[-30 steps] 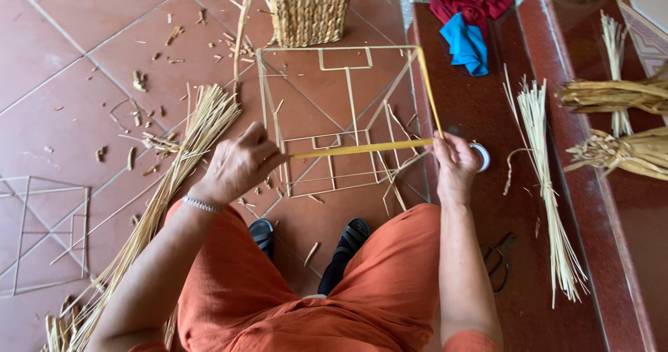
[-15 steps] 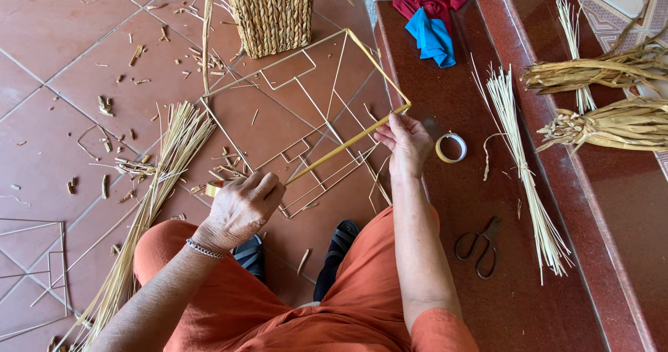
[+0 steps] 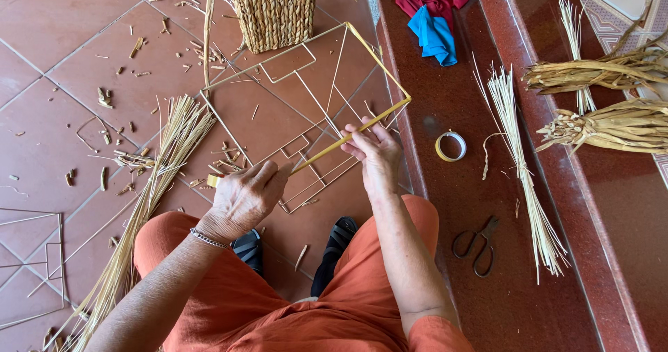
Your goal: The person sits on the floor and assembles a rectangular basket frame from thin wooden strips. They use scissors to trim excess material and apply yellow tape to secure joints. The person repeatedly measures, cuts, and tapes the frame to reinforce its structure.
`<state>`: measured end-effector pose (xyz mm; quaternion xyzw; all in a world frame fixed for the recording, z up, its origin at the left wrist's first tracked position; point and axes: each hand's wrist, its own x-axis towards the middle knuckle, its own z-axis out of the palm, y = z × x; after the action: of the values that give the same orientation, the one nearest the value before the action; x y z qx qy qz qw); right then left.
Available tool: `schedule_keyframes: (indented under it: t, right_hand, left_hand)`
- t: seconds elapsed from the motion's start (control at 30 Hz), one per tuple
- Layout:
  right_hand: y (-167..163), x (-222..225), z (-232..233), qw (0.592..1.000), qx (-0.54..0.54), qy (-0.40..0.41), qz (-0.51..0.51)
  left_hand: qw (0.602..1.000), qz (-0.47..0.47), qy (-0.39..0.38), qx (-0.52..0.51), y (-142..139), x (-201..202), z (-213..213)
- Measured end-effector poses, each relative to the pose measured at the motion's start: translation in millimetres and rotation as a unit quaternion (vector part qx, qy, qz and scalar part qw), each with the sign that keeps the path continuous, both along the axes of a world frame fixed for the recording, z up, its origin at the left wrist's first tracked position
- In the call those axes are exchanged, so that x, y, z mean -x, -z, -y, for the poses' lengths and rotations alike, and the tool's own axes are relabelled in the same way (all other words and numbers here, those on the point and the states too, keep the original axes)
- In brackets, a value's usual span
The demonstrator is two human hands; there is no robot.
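Note:
A square wire frame (image 3: 277, 65) with thin inner wires is held tilted over the tiled floor. Its near edge (image 3: 376, 121) is wrapped in yellow fibre. My left hand (image 3: 245, 197) grips the lower left end of that wrapped edge. My right hand (image 3: 376, 150) pinches the same edge further along, near its middle. A roll of yellow tape (image 3: 451, 146) lies on the red step just right of my right hand.
A woven basket (image 3: 273, 10) stands behind the frame. Straw bundles lie at the left (image 3: 161, 171) and on the step (image 3: 516, 138). Scissors (image 3: 477, 243) rest on the step. Dried fibre bunches (image 3: 602, 74) lie right, red and blue cloths (image 3: 434, 18) behind. Another wire frame (image 3: 28, 261) lies far left.
The frame has turned so its wrapped edge slants up to the right. My right hand slid from the right corner towards the middle of that edge, and the view shifted.

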<state>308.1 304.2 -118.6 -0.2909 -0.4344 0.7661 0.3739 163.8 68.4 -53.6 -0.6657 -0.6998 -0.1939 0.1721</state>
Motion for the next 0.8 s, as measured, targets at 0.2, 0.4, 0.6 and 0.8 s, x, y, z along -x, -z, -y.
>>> schedule_keyframes:
  t: [0.2,0.4,0.6,0.8]
  right_hand:
    - [41.1,-1.2,-16.2,0.981,0.073,-0.087,-0.158]
    - [65.8,1.2,-29.0,0.978,0.060,-0.099,-0.175]
    - [53.4,-4.1,-52.5,0.988,0.055,-0.081,-0.120]
    - [25.6,-6.5,-84.8,0.979,0.095,-0.085,-0.161]
  left_hand:
    - [0.996,0.093,0.008,0.000,-0.5,-1.6,-0.9]
    - [0.990,0.134,-0.012,0.052,3.4,2.4,-4.2]
    - [0.989,0.146,-0.001,0.037,5.3,5.3,2.2]
    - [0.987,0.156,-0.007,0.038,6.4,4.1,-0.2]
